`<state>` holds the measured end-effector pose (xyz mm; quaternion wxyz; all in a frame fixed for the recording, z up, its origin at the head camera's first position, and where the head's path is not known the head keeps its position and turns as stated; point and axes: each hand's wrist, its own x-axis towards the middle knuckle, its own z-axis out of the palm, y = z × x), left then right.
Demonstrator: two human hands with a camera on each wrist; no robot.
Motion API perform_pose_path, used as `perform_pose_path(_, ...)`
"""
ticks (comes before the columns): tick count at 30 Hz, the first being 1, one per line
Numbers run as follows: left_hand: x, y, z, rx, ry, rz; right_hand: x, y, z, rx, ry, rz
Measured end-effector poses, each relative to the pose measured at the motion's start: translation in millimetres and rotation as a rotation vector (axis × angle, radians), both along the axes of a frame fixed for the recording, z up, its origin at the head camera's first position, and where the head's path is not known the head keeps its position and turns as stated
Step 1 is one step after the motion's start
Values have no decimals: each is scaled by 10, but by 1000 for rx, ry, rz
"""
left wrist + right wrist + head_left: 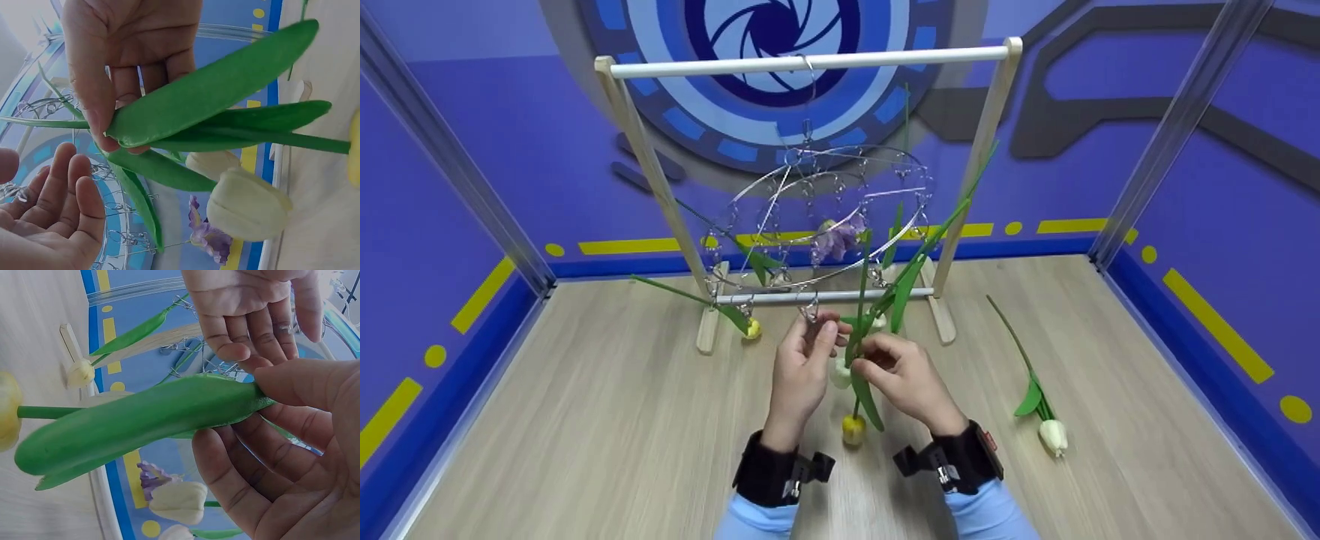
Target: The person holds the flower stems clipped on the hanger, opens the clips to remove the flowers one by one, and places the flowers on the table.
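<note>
My right hand point(906, 373) pinches a yellow tulip point(853, 431) by its green stem where the leaves start. The tulip hangs flower-down, its leaves point(140, 416) crossing the right wrist view. Beside it, my left hand point(802, 367) is raised with the thumb apart from loosely bent fingers point(56, 185). A small metal clip point(810, 311) of the round hanger point(900, 236) is at its fingertips; a glint of metal lies against the index finger in both wrist views. White tulips point(247, 205) hang just behind the held one, partly hidden by leaves and hands.
The hanger dangles from a wooden rack's top bar point(885, 58). Clipped on it are a purple flower point(836, 238) and, at the left, another yellow tulip point(751, 328). On the table point(622, 435), a white tulip point(1054, 435) lies at the right. Blue walls enclose the table.
</note>
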<state>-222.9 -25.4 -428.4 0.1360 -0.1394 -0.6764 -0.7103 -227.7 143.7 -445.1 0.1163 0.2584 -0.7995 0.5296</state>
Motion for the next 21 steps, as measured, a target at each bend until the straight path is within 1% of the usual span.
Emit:
perform_pose_path(2, 1, 7, -14, -76, 43, 35, -3, 3, 0, 5, 12, -3)
perform_pose_path(7, 0, 21, -63, -326, 186, 176, -3, 7, 11, 7, 9, -8)
perform_pose_path(10, 2, 27, -84, -425, 237, 229, -3, 18, 8, 12, 15, -10)
perform_pose_path(16, 19, 42, -88, -525, 286, 270, -1, 47, 7, 4, 49, -19)
perform_pose_path(21, 38, 60, -91, -568, 309, 274, 11, 80, 39, -20, 31, -12)
